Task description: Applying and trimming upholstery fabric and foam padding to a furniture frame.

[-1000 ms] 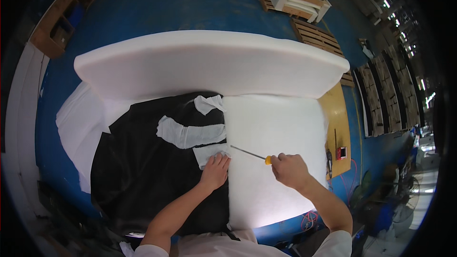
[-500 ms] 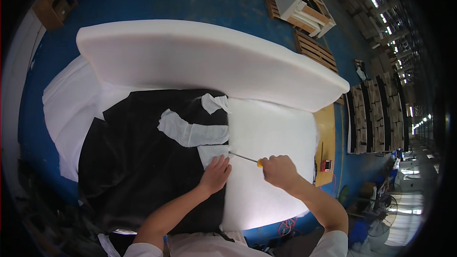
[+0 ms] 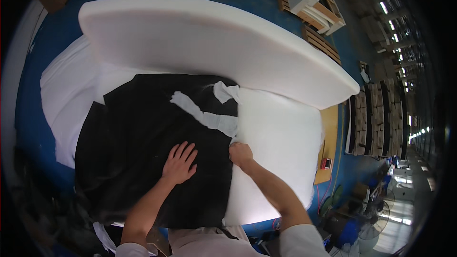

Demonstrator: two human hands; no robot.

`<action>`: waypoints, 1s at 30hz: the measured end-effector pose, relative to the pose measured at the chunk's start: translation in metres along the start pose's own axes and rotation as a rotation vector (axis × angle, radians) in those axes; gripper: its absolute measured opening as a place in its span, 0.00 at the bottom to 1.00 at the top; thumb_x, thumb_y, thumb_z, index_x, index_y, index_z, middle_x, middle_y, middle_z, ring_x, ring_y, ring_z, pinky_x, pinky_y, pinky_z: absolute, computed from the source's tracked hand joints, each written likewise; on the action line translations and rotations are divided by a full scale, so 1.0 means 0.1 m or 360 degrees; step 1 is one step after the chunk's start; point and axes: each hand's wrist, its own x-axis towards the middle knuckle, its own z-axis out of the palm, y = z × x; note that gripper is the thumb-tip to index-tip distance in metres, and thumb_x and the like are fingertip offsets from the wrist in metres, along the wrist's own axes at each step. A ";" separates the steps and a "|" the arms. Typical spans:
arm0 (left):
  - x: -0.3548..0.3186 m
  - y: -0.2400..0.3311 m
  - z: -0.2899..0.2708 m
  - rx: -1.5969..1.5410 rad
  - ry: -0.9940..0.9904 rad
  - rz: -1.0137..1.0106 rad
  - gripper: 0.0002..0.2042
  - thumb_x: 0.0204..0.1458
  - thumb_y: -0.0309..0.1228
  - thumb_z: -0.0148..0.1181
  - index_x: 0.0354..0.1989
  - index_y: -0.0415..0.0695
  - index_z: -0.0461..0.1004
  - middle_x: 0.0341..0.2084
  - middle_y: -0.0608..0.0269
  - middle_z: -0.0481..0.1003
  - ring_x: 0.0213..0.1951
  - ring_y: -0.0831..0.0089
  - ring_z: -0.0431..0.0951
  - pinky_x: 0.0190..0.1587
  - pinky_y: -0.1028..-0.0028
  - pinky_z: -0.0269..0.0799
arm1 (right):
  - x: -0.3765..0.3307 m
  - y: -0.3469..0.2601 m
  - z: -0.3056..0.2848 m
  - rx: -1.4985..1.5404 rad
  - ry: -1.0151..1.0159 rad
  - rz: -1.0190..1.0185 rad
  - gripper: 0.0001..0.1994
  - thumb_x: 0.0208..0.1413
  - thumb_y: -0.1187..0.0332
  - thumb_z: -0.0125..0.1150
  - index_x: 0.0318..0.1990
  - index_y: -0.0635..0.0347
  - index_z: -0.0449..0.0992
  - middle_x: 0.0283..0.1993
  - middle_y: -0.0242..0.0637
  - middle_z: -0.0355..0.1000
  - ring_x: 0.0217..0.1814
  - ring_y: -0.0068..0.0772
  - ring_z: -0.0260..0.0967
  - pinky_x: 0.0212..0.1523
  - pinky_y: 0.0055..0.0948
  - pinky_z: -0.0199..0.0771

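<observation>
Black fabric (image 3: 138, 138) under flat left hand (image 3: 179, 163), right hand (image 3: 240, 154) at white foam (image 3: 281, 138).

A cloth (image 3: 138, 143) lies on the table (image 3: 57, 33), left of a foam sheet (image 3: 281, 147). Behind the cloth stands a thick foam slab (image 3: 209, 43) (two scraps (image 3: 204, 114) on the cloth's far edge).

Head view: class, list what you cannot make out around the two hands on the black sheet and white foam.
- Right hand: closed at the edge of the black sheet; whether it grips anything is hidden by its own fingers.
- Table under the white foam: covered by foam and sheet.
- Small red thing on the yellow board: too small to identify.
- Left hand: flat on the sheet, palm hidden.
</observation>
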 end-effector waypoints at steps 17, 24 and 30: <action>0.00 0.04 0.10 -0.0097 0.0165 -0.0045 0.25 0.51 0.41 0.62 0.57 0.45 0.74 0.67 0.59 0.64 0.69 0.57 0.59 0.71 0.54 0.51 | 0.06 -0.05 -0.09 -0.0061 -0.0082 0.0160 0.07 0.49 0.70 0.59 0.30 0.59 0.83 0.32 0.45 0.80 0.38 0.50 0.80 0.41 0.44 0.81; 0.00 -0.01 0.13 -0.0149 0.0159 -0.0074 0.25 0.51 0.41 0.62 0.57 0.44 0.74 0.66 0.58 0.65 0.69 0.57 0.59 0.71 0.53 0.52 | -0.86 0.50 -0.88 -0.0024 0.0021 0.0082 0.06 0.48 0.71 0.60 0.29 0.58 0.83 0.30 0.46 0.79 0.35 0.49 0.80 0.38 0.44 0.80; 0.05 0.03 0.15 -0.0024 0.0103 -0.0057 0.25 0.53 0.44 0.60 0.58 0.45 0.73 0.67 0.59 0.64 0.70 0.57 0.58 0.71 0.53 0.51 | -0.02 -0.11 -0.30 0.0166 -0.0043 0.0411 0.07 0.50 0.67 0.62 0.29 0.59 0.83 0.33 0.48 0.80 0.38 0.50 0.80 0.40 0.46 0.80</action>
